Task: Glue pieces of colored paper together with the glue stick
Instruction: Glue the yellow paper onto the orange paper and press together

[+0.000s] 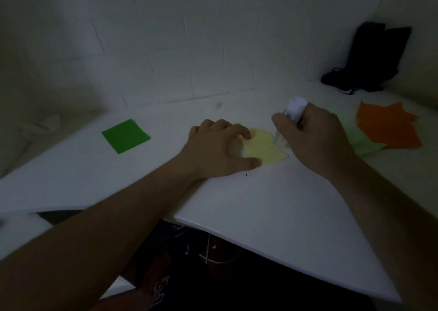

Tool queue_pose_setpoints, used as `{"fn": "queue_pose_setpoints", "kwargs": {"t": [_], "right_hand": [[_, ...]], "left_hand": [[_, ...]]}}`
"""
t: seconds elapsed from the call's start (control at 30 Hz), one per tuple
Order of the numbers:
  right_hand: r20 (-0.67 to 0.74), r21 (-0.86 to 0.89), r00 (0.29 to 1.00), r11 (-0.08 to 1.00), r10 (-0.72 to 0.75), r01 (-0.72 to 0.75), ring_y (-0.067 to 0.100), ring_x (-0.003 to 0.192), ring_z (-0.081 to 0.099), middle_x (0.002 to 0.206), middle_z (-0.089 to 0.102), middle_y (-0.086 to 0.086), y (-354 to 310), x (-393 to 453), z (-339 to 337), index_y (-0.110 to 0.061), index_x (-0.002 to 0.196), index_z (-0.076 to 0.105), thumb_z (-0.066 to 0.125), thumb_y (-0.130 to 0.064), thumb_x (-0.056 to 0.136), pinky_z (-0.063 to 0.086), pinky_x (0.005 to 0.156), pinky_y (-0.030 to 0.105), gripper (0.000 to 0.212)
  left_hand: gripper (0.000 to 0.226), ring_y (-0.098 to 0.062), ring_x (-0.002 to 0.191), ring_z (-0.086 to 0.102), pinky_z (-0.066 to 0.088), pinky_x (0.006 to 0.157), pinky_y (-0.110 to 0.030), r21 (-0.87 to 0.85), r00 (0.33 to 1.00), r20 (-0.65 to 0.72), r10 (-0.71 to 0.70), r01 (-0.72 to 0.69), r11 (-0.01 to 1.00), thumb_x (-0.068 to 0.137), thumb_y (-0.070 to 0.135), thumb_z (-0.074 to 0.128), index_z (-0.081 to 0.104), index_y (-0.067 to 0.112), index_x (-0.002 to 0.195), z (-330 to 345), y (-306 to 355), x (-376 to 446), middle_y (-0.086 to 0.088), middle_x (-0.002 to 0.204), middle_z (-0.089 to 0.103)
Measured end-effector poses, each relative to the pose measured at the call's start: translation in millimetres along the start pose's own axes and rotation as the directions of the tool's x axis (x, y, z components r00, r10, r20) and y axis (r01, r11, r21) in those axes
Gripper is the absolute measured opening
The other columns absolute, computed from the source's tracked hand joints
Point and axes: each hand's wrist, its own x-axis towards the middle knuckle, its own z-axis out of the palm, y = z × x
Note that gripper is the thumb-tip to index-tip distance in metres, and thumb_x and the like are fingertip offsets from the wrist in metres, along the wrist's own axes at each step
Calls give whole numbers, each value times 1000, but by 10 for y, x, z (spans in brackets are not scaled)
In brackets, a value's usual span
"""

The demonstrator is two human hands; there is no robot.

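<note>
Glue meets yellow paper
Left hand (218, 147) presses yellow paper (265, 148) flat, fingers spread; right hand (312, 135) grips glue stick (295, 109), tip down.

Dim in here, everything cast grey-blue and murky. The white surface (272, 204) is the brightest thing, a soft glow with no glare. My forearms read as dark shapes low in view. Wall tile lines bow near the edges, wide-angle bending. The glue stick (295, 109) smears slightly. The black bag (369, 57) in the corner loses all detail.
</note>
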Motion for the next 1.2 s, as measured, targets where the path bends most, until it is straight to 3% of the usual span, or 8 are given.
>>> {"fn": "queue_pose_setpoints", "kwargs": {"t": [0.1,0.33,0.47,0.57,0.67,0.83,1.03,1.2], "right_hand": [[69,34,998,999,1,-3,10,72,62,68,66,4,-69,-27,47,-9,78,61,64,-33,100,37,58,6,33],[211,50,977,998,36,-48,-3,68,61,68,64,-14,-89,-45,119,-23,78,57,59,-43,101,35,60,8,30],[243,83,970,995,30,-52,1,67,61,71,66,-9,-110,-67,152,-34,71,50,56,-53,97,43,61,28,32],[292,85,956,995,17,-44,2,64,56,67,58,-11,-154,-84,174,-43,70,40,49,-65,89,39,60,27,30],[306,98,952,994,10,-42,15,60,55,65,57,0,-157,-92,183,-34,68,45,51,-64,89,43,59,37,37],[347,46,938,998,18,-36,3,60,59,62,60,-9,-129,-114,194,-35,73,50,59,-50,97,36,54,17,30],[388,69,921,997,8,-37,11,66,63,68,64,-3,-190,-137,231,-31,72,53,58,-50,96,50,63,36,31],[445,104,896,993,0,-52,8,64,62,68,67,-3,-344,-186,240,-32,73,58,60,-46,94,41,55,17,25]], "left_hand": [[61,-18,117,42,30,100,-41,-47,997,-75,9,-13,999,71,88,43,54,50,117,15,-11,5,14,126,52],[38,-23,119,45,26,92,-36,-19,992,-103,69,-71,997,83,61,53,64,42,113,-7,-23,22,14,126,56],[28,-20,110,49,27,88,-36,-60,994,-96,52,-58,997,88,55,63,63,36,108,-21,5,24,18,100,58],[35,-20,105,51,33,89,-38,-67,992,-116,37,-45,997,80,62,58,61,39,106,-9,6,23,19,95,56],[42,-19,102,50,36,91,-39,-79,995,-98,4,-12,997,74,68,57,60,41,105,-14,8,35,17,96,59],[45,-18,101,51,39,93,-41,-85,995,-92,-40,32,996,70,72,57,63,42,103,-7,5,54,16,92,61],[37,-18,99,45,31,88,-38,-60,999,-31,-10,8,998,65,79,44,56,47,79,-51,6,45,19,84,50],[26,-19,100,41,28,86,-37,-91,999,44,-17,21,996,59,71,33,40,47,68,-134,23,22,15,90,48]]}}
